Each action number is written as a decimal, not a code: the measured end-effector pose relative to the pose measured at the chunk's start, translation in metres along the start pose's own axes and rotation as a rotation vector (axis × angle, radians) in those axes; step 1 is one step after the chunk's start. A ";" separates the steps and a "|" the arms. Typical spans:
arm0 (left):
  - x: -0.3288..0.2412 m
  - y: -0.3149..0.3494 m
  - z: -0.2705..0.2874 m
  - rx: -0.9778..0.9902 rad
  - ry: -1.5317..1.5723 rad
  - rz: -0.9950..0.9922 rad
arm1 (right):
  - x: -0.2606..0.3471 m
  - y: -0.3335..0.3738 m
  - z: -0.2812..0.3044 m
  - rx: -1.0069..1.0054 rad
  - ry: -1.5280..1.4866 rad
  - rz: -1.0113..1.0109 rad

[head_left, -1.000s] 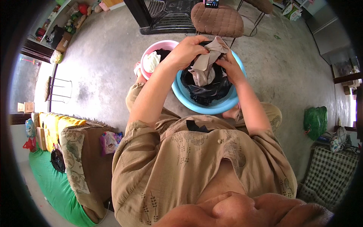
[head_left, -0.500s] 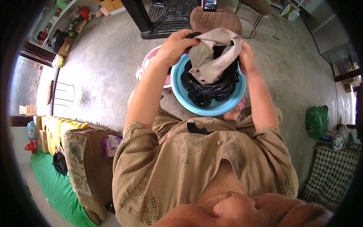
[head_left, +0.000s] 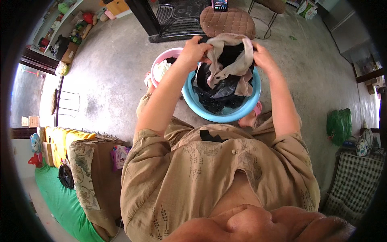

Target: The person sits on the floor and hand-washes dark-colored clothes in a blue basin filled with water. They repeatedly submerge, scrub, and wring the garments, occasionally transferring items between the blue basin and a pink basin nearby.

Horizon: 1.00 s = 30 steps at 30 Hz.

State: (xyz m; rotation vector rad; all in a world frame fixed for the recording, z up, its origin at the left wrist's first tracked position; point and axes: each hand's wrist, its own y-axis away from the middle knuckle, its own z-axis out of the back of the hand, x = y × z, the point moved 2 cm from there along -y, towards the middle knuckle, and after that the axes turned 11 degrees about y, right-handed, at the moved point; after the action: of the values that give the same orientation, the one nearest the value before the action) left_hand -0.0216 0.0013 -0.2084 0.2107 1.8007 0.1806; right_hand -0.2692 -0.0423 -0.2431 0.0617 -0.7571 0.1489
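Observation:
Over a light-blue basin, I hold up a black garment with a beige band that looks like a collar or waistband. On one side my left hand is closed on the garment's edge. Across from it, my right hand grips the other side, its fingertips partly hidden behind the cloth. Between my hands the band forms an open loop, with small dark round fasteners on its near end. The garment's lower part hangs into the basin among wet black cloth.
Left of the blue basin stands a pink basin holding white cloth and some dark cloth. Beyond is a brown quilted stool with a phone on it. A black ridged stand is next to it. Pink slippers are by the basins.
The band's loop has opened taller and its near end has shifted left. My left hand moved slightly right and down. More of the pink basin's contents shows.

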 end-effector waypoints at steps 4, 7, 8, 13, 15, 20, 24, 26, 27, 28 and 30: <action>0.060 -0.021 0.004 0.025 -0.092 0.110 | -0.020 0.020 -0.038 0.123 -0.439 -0.178; 0.096 -0.029 0.020 0.035 -0.709 -0.093 | -0.024 0.023 -0.075 0.158 -0.252 0.052; 0.096 -0.021 0.012 -0.016 -1.008 -0.263 | -0.026 0.023 -0.084 -0.055 0.021 0.321; 0.118 -0.010 0.000 0.041 -1.387 -0.167 | -0.017 0.034 -0.120 0.117 0.646 0.050; 0.142 -0.016 0.007 0.127 -1.401 -0.029 | -0.018 0.038 -0.131 0.118 0.739 0.064; 0.207 -0.035 0.030 0.166 -1.428 -0.091 | -0.027 0.042 -0.148 0.156 0.722 0.092; 0.187 -0.024 0.006 0.166 -1.351 0.020 | -0.044 0.040 -0.153 0.188 0.758 0.054; 0.194 -0.027 0.011 0.151 -1.340 0.045 | -0.042 0.037 -0.157 0.194 0.766 0.069; 0.198 -0.029 0.014 0.145 -1.334 0.058 | -0.043 0.036 -0.159 0.197 0.770 0.076; 0.199 -0.031 0.013 0.155 -1.317 0.077 | -0.045 0.034 -0.160 0.197 0.772 0.073; 0.200 -0.035 0.012 0.175 -1.283 0.115 | -0.050 0.032 -0.163 0.198 0.776 0.065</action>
State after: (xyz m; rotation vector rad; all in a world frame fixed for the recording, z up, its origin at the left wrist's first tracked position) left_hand -0.0580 0.0148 -0.4077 0.4306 0.5245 -0.0473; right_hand -0.1990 0.0011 -0.3957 0.1560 0.0317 0.2874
